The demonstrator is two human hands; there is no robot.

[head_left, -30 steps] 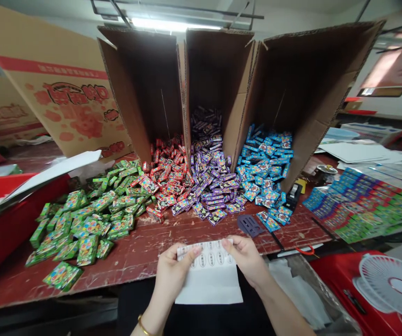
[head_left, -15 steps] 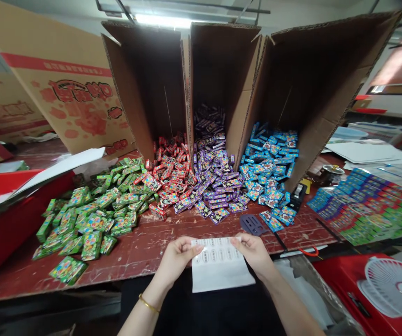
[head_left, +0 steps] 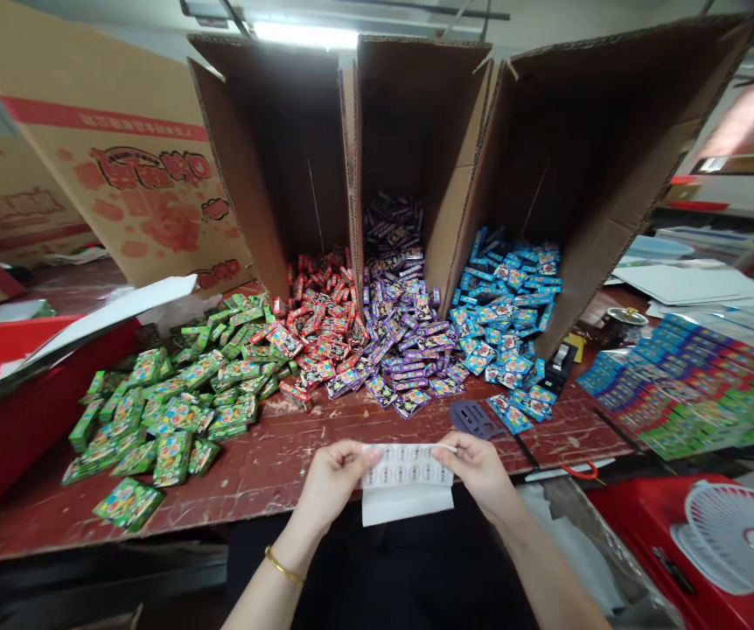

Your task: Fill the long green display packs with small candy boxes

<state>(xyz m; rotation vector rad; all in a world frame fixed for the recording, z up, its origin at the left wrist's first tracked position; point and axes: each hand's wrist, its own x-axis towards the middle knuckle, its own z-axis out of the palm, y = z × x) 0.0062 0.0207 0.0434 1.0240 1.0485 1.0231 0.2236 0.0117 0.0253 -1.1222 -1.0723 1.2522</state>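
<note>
My left hand (head_left: pixel 332 480) and my right hand (head_left: pixel 479 471) each pinch a top corner of a white sticker sheet (head_left: pixel 405 479) printed with rows of small oval labels. I hold the sheet at the near edge of the worn red table (head_left: pixel 272 472). Beyond it lie four heaps of small packets: green packets (head_left: pixel 173 394), red packets (head_left: pixel 315 328), purple packets (head_left: pixel 400 337) and blue packets (head_left: pixel 505 324). A gold bracelet circles my left wrist.
Three open cardboard boxes (head_left: pixel 416 131) lie tipped behind the heaps. A dark plastic piece (head_left: pixel 475 420) lies on the table near the blue heap. Sorted packet rows (head_left: pixel 685 385) fill the right side. A white fan (head_left: pixel 741 542) sits on a red box; a red bin (head_left: pixel 16 402) stands left.
The hands and sheet have shifted slightly away from me and up. The lower part of the sheet now shows shorter, as if folded or tilted back.
</note>
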